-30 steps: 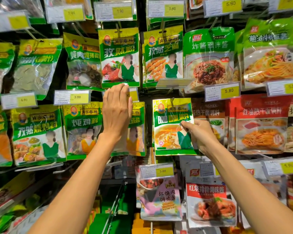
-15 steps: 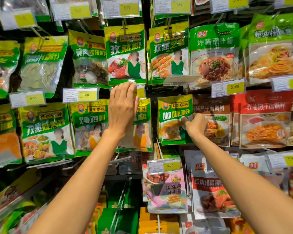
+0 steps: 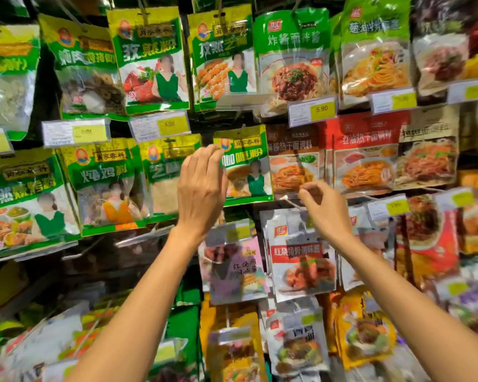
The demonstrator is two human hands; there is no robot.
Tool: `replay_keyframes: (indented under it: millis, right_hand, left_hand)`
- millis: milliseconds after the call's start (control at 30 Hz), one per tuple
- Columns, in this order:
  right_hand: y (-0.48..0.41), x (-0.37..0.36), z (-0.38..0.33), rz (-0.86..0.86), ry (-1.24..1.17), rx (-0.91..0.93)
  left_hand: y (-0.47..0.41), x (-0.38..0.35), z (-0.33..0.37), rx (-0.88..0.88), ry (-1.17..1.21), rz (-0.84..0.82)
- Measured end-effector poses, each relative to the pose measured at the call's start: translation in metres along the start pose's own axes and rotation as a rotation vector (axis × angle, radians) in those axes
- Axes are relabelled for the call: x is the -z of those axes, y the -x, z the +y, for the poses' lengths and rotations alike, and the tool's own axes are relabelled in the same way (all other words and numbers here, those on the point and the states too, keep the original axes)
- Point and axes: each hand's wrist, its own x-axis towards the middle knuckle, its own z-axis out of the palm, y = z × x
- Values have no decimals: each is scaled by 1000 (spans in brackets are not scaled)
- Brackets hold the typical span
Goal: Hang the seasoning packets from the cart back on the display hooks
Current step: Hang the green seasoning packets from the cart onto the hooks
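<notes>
1. Two hands are hovering; I am logging my left hand [image 3: 202,188] loosely curved at the upper-left corner of the curry packet [image 3: 244,164], contact unclear.
2. My right hand [image 3: 324,209] is sitting loosely curled, empty, just beside it.
3. That curry packet is hanging mid-row.

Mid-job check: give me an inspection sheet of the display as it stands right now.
Surface: display rack, dark backing, packets hanging in rows.
Job's things: curry powder packet hangs in the middle row between the hands; cart not in view.
Clutter: price tags in front of the rows; lower packets blurred.
Hands: left hand has its fingertips at the packet's upper left corner, grip unclear; right hand is loosely curled beside its lower right corner, holding nothing.
Cables: nothing seen.
Surroundings: nothing seen beyond the rack.
</notes>
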Motion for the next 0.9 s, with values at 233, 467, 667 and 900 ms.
replay_keyframes:
  millis: [233,467,667,900]
  right_hand:
    - [142,127,114,53,90,-362]
    - [297,236,222,213,332,-842]
    - [420,281,280,403,485,-1253]
    - [520,281,343,511,571,-1585]
  left_hand:
    - [108,-23,219,244,676,-430]
    - [225,-34,403,310,1130,-1081]
    - [321,-50,507,219,1216,-1467]
    - [437,-71,566,74,1181,-1886]
